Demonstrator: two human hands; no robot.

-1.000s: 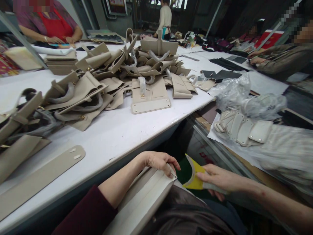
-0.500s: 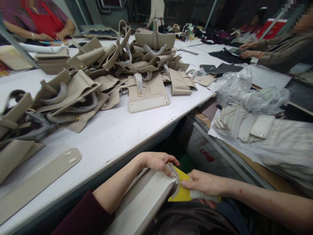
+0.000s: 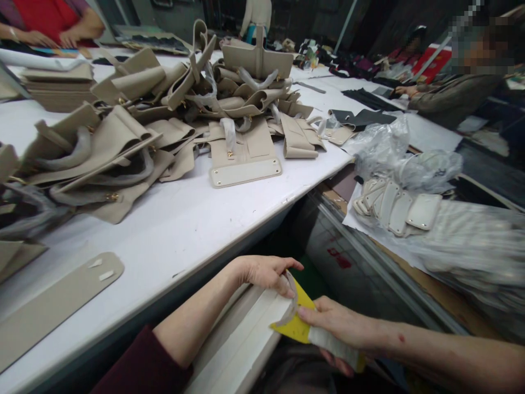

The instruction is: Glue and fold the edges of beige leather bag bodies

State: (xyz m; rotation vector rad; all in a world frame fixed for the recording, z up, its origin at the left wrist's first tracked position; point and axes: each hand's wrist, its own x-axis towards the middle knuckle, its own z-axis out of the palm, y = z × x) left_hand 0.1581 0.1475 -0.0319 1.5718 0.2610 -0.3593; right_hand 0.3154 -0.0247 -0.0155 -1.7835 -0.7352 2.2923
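Observation:
A long piece (image 3: 241, 334), pale inside with a beige outer side, lies over my lap at the bottom centre. My left hand (image 3: 266, 273) grips its curved end, thumb on the pale face and fingers over the edge. In my right hand (image 3: 336, 323) is a yellow tool (image 3: 297, 323) with a white-wrapped handle, its curved edge against the end of the piece. On the white table (image 3: 197, 219), a flat beige strip (image 3: 61, 306) with two small white bits lies at the left.
Beige leather bag parts (image 3: 241, 142) are heaped across the table. White oval-cornered pieces (image 3: 422, 210) and clear plastic (image 3: 381, 142) lie at the right. A co-worker's sleeve (image 3: 455, 98) shows at the upper right; another person's hands (image 3: 69, 37) are at the upper left.
The yellow tool has tilted, its lower corner now over the pale face and its handle end lower. My right hand has turned with it. The whole view has shifted slightly to the right.

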